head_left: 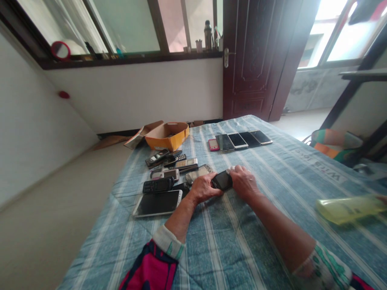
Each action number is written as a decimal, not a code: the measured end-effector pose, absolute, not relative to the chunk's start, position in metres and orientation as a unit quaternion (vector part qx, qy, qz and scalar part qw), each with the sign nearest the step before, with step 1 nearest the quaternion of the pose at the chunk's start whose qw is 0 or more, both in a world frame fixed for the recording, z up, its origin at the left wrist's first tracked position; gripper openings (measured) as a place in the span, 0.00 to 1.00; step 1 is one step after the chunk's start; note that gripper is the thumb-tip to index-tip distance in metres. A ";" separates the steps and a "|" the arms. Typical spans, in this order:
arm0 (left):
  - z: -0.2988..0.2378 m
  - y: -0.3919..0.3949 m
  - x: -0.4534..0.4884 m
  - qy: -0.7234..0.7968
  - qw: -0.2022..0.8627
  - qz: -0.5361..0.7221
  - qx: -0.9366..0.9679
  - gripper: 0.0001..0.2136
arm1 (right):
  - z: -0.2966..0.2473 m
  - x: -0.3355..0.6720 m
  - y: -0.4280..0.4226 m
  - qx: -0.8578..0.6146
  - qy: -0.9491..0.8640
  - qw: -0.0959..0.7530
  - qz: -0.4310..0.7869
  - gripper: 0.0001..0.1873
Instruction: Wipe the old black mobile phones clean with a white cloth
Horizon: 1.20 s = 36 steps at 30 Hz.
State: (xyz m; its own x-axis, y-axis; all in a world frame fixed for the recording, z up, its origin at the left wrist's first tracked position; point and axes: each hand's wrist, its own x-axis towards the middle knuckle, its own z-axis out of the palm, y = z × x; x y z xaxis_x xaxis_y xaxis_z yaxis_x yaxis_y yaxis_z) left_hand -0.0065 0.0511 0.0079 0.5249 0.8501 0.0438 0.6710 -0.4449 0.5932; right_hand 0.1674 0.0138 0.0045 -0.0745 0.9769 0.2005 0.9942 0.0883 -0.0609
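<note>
A small dark mobile phone (222,181) is held low over the striped bedspread, its screen facing up. My left hand (203,187) grips it by the left end, thumb along the near edge. At the phone's right end, my right hand (243,182) is closed with fingers bent. A bit of white material (232,168) shows at its fingertips; I cannot make out exactly what it is. Just beyond my left hand lies a pale phone or phone cover (198,174). A white-framed tablet (157,203) rests left of my left wrist.
Several old phones (165,174) lie in a loose pile at left, before an open orange cardboard box (168,137). Farther back, a row of phones (238,140) includes a small pink one (213,144). A yellow-green translucent object (347,208) lies at right on the striped bedspread (272,249).
</note>
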 end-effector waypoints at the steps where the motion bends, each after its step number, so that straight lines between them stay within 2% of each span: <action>1: 0.008 0.051 -0.006 0.458 0.267 0.168 0.831 0.19 | 0.004 0.169 0.014 -0.685 -0.721 0.095 -0.048 0.15; 10: 0.005 0.052 -0.006 0.454 0.229 0.180 0.842 0.15 | 0.005 0.130 -0.004 -0.602 -0.793 0.084 -0.025 0.14; 18: 0.010 0.049 -0.006 0.461 0.245 0.163 0.837 0.18 | 0.006 0.167 0.015 -0.701 -0.707 0.091 -0.034 0.15; 26: 0.005 0.054 -0.007 0.450 0.231 0.189 0.842 0.17 | 0.005 0.133 0.003 -0.595 -0.798 0.090 -0.034 0.13; 30: 0.006 0.052 -0.007 0.460 0.239 0.169 0.838 0.17 | 0.002 0.151 0.016 -0.650 -0.754 0.081 -0.050 0.13; 36: 0.010 0.051 -0.006 0.463 0.251 0.163 0.834 0.24 | -0.008 0.182 0.027 -0.709 -0.686 0.151 -0.070 0.15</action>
State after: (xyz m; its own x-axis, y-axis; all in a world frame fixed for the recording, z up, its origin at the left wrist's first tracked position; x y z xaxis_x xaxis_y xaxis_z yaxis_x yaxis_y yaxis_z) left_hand -0.0059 0.0506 0.0097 0.5178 0.8546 0.0401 0.6908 -0.4453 0.5696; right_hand 0.1823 0.0268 -0.0077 0.0496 0.9509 0.3055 0.9929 -0.0138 -0.1181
